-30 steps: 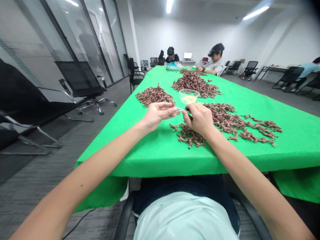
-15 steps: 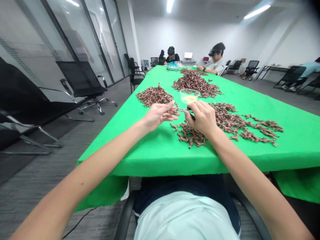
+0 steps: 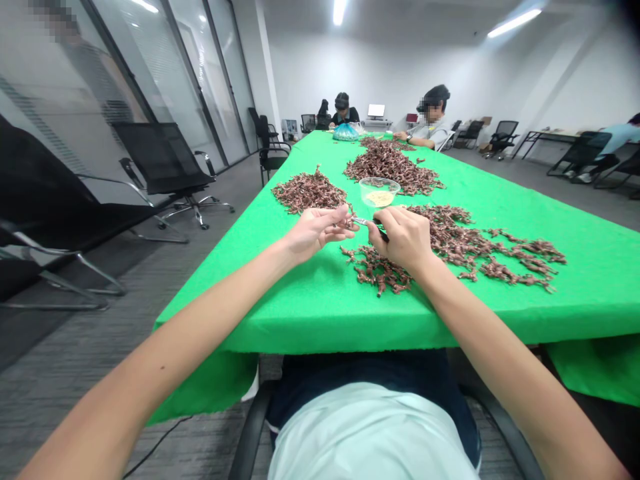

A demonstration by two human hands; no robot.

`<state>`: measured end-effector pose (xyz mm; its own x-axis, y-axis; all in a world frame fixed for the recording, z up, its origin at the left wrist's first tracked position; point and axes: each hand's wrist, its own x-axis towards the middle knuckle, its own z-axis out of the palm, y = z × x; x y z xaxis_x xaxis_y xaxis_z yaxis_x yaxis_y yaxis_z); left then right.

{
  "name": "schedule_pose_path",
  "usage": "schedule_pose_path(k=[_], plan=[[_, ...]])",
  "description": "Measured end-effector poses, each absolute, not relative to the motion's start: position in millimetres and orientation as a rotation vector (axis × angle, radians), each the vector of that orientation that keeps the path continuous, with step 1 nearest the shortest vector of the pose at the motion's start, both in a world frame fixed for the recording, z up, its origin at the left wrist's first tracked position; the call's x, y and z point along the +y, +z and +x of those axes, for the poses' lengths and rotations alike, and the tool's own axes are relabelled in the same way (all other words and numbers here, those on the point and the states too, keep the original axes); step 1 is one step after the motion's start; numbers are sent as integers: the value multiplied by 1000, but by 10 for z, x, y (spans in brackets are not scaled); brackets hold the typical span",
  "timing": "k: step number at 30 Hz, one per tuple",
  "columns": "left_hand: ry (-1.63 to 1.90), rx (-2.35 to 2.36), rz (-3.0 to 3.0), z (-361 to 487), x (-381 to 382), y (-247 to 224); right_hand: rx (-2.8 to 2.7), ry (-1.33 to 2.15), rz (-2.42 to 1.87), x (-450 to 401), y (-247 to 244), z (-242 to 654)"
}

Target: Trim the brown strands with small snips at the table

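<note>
My left hand (image 3: 316, 232) pinches a small brown piece (image 3: 349, 223), like a tiny twisted figure, between thumb and fingertips; the fingers partly hide it. Wrapped round the dark handles of small metal pliers (image 3: 361, 221) is my right hand (image 3: 406, 235). The pliers' jaws point left and meet the brown piece. Just beyond my hands stands a clear plastic bowl (image 3: 365, 195) with pale yellow bits in it. A heap of similar brown pieces (image 3: 383, 270) lies below my right hand, joining a wider spread (image 3: 450, 233) to its right.
A brown heap (image 3: 307, 192) lies left of the bowl, and a larger one (image 3: 393, 165) behind it. Green cloth (image 3: 280, 313) covers the table. A co-worker (image 3: 434, 123) sits at the far right side, another (image 3: 343, 112) at the far end. Office chairs (image 3: 160, 157) stand left.
My right hand and the pliers have shifted very slightly left and down; the left hand stays almost still. A person has come into view behind the glass at the left.
</note>
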<state>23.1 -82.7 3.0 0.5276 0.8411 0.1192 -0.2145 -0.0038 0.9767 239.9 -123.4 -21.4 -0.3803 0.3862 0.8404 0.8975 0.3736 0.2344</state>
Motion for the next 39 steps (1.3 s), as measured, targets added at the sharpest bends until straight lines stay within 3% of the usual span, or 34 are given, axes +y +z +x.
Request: schedule_pose_path(k=[23, 29, 39], plan=[[1241, 492, 1412, 360, -849, -88, -1739, -1037, -1265, -1286, -259, 2132], [1247, 507, 1397, 361, -844, -97, -1771, -897, -1268, -1289, -267, 2138], [1228, 471, 1383, 360, -828, -104, -1748, -1045, -1229, -1281, -266, 2160]])
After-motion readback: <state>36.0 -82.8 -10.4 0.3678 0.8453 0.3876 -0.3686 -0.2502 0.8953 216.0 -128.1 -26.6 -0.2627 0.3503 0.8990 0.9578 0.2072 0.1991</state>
